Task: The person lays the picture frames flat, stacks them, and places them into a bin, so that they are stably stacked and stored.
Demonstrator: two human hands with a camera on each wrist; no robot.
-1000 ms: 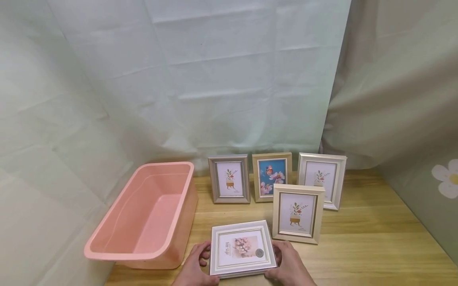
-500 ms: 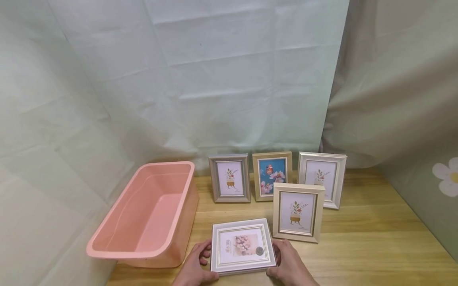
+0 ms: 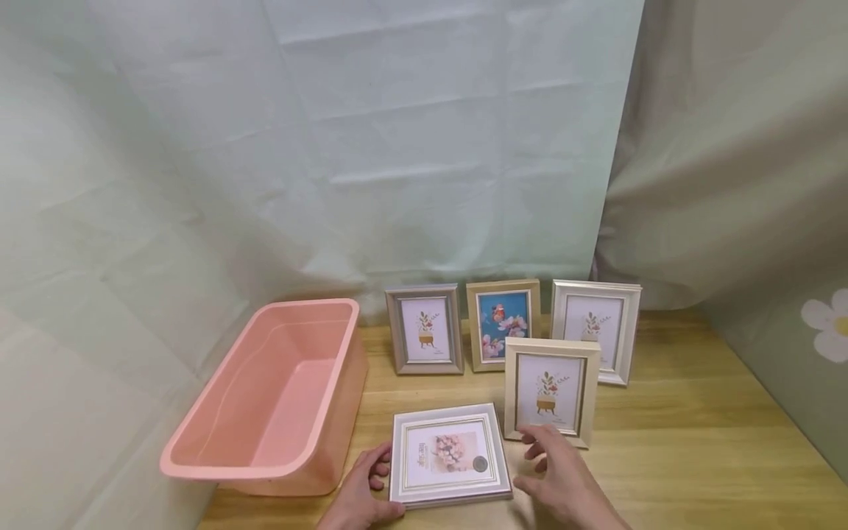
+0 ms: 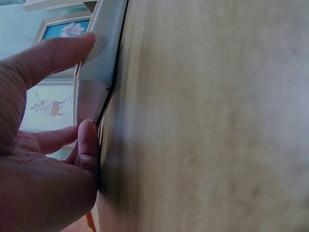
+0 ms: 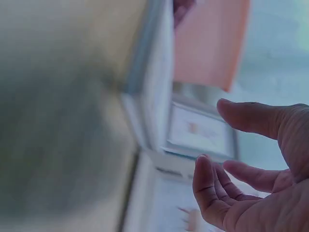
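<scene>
A white picture frame (image 3: 450, 456) with a pink flower picture lies face up near the table's front. My left hand (image 3: 363, 487) grips its near left corner, with the thumb at the front edge and fingers along the left side. In the left wrist view, the left thumb (image 4: 58, 55) presses against the frame's pale side (image 4: 104, 48). Off the frame's right side, my right hand (image 3: 563, 475) hovers with loosely bent fingers and holds nothing. Behind that hand stands a cream picture frame (image 3: 592, 390) with a plant print, its lower edge partly covered by the fingertips.
A pink plastic tub (image 3: 347, 361) stands at the left. Farther back are a grey-brown picture frame (image 3: 427, 324), a gold picture frame (image 3: 505, 324) with a blue picture, and a silver-white picture frame (image 3: 596, 309), all upright. Pale cloth (image 3: 424, 147) hangs behind the table (image 3: 702, 427).
My right hand has let go of the white frame's right side and moved off to the right. The left hand stays at its corner, and the frame lies in place.
</scene>
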